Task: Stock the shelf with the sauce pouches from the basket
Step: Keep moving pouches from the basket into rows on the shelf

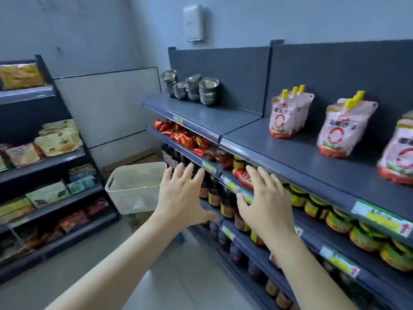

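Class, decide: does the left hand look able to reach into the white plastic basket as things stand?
Probably yes: the left hand is open and empty, and the white plastic basket stands open-topped beyond it with nothing between.

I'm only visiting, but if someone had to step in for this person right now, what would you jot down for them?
Left hand: open, holding nothing.
Right hand: open, holding nothing, beside the left.
Sauce pouches: standing in three spots on the top shelf, right section.
Basket: low on the left. Only a yellow speck shows inside, so I can't tell what it holds.
Left to do: check the basket and shelve any pouches in it.
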